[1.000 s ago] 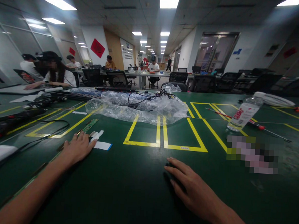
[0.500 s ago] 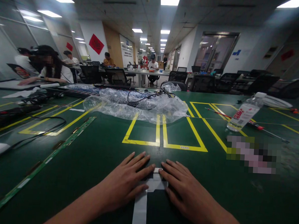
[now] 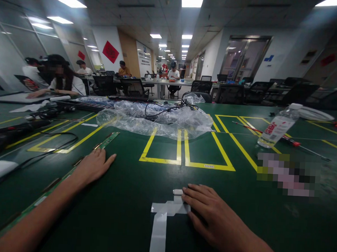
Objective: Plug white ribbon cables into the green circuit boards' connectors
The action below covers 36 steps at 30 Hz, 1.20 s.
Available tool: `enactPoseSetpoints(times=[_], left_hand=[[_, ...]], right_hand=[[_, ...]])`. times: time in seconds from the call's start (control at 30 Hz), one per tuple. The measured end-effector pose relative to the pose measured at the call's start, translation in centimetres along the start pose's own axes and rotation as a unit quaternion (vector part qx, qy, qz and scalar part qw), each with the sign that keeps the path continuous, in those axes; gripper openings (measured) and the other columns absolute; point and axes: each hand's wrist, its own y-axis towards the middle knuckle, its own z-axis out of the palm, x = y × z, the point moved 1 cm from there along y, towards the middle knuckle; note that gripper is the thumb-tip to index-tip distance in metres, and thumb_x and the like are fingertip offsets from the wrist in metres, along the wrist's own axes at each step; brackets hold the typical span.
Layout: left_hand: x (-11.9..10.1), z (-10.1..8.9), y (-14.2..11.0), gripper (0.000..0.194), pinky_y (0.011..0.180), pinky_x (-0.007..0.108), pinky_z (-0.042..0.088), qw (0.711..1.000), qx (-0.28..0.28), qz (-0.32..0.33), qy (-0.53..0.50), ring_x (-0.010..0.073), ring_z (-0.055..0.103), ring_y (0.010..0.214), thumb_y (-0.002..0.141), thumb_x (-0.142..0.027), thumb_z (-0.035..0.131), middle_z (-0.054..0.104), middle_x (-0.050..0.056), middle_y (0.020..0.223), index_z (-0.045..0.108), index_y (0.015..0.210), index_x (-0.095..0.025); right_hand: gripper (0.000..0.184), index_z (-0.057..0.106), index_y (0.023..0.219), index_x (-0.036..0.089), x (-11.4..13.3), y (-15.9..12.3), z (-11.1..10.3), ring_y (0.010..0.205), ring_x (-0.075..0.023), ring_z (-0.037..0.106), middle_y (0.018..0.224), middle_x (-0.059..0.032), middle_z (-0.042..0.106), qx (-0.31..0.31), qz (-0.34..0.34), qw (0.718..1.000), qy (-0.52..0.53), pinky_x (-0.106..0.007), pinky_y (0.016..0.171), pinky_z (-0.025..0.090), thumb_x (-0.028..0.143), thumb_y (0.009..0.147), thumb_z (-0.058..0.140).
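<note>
My left hand (image 3: 92,166) lies over a long, narrow green circuit board (image 3: 110,138), its fingertips on the board and its thumb spread to the side. Part of the board is hidden beneath the hand and forearm. In the lower middle, a white flat ribbon cable (image 3: 159,230) runs toward the bottom edge, with a bent crosswise piece and a small tab at its far end. My right hand (image 3: 209,211) rests palm down at the right side of that end, fingers stretched out and touching its edge.
Crumpled clear plastic wrap (image 3: 157,119) with black cables lies ahead. To the right stand a tilted bottle (image 3: 278,128) and a red-handled screwdriver (image 3: 297,144). Dark tools and cords (image 3: 21,133) lie left. A co-worker (image 3: 60,79) sits at the far left. Yellow tape marks the green tabletop.
My left hand brought the white ribbon cable from beside the board to the middle, let it go beside my right hand, and moved back left onto the circuit board. The right hand stayed near the middle.
</note>
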Motion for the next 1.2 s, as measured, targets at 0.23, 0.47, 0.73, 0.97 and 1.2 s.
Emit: enactPoseSetpoints(times=[0.23,0.47,0.73,0.97,1.2], left_hand=[[-10.5,-1.3,-5.9,0.065,0.121,0.048,0.023,0.952,0.046,0.292,-0.073,0.0275,0.023,0.15,0.102,-0.054,0.032,0.023,0.008,0.163,0.027,0.157,-0.019],[-16.3,-4.1,-11.4,0.068,0.124,0.045,0.019,0.838,0.095,0.511,-0.167,0.0233,0.022,0.15,0.101,-0.035,0.05,0.024,0.004,0.163,0.017,0.159,-0.026],[-15.3,-4.0,-10.6,0.056,0.122,0.048,0.024,0.847,0.075,0.493,-0.183,0.0244,0.031,0.147,0.096,-0.027,0.053,0.035,0.005,0.159,0.041,0.15,-0.024],[-15.2,-4.1,-10.4,0.054,0.12,0.048,0.031,0.851,0.06,0.495,-0.165,0.0256,0.04,0.143,0.093,-0.028,0.056,0.046,0.006,0.153,0.049,0.146,-0.022],[-15.4,-3.8,-10.6,0.061,0.118,0.05,0.033,0.855,0.056,0.491,-0.156,0.0282,0.038,0.144,0.091,-0.027,0.058,0.042,0.005,0.155,0.044,0.15,-0.026]], right_hand=[[0.055,0.039,0.151,0.032,0.4,0.0,0.1,0.145,-0.0286,0.034,0.154,-0.0005,0.045,0.012,-0.003,1.0,-0.011,-0.059,0.119,0.023,0.03,0.098,0.05],[0.062,0.041,0.151,0.027,0.4,0.0,0.7,0.148,-0.0295,0.026,0.16,-0.0053,0.034,-0.02,-0.015,0.999,-0.03,-0.054,0.122,0.019,0.03,0.092,0.057],[0.059,0.043,0.15,0.029,0.3,0.0,0.5,0.146,-0.0282,0.033,0.157,-0.0043,0.04,0.003,0.014,1.0,-0.023,-0.054,0.12,0.024,0.034,0.093,0.057],[0.058,0.043,0.15,0.032,0.4,0.1,0.1,0.144,-0.0282,0.036,0.156,-0.0036,0.043,0.002,0.007,1.0,-0.026,-0.053,0.118,0.029,0.036,0.094,0.056],[0.058,0.041,0.15,0.036,0.2,0.0,0.3,0.143,-0.0271,0.036,0.156,-0.0023,0.043,-0.002,-0.001,1.0,-0.027,-0.052,0.117,0.03,0.035,0.094,0.056]])
